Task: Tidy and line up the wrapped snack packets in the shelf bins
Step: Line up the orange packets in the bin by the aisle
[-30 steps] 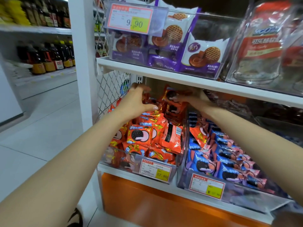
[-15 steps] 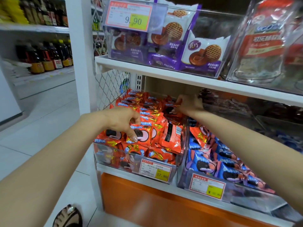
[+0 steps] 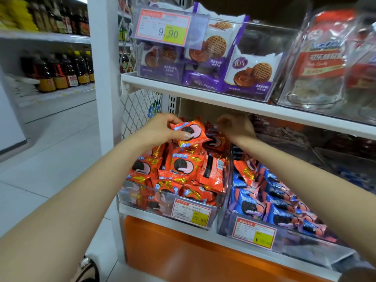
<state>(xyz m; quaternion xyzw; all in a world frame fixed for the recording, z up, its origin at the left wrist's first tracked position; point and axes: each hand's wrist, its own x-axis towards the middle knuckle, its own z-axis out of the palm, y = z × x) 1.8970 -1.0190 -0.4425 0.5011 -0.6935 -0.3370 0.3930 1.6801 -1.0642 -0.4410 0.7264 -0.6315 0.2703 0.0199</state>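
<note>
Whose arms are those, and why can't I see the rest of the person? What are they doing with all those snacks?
There is no machine here, just a person. A camera sits on their head and looks forward and down, so you see only their two arms, as if through their own eyes. They stand at a shop shelf. On it is a clear bin piled with orange packets of cookies, and to its right are blue cookie packets in another bin. On the shelf above sit purple waffle-biscuit packets. The left hand pinches one orange cookie packet, lifted above the pile. The right hand reaches to the back of the orange pile. Its fingers are blurred, so I cannot tell whether it holds anything.
</note>
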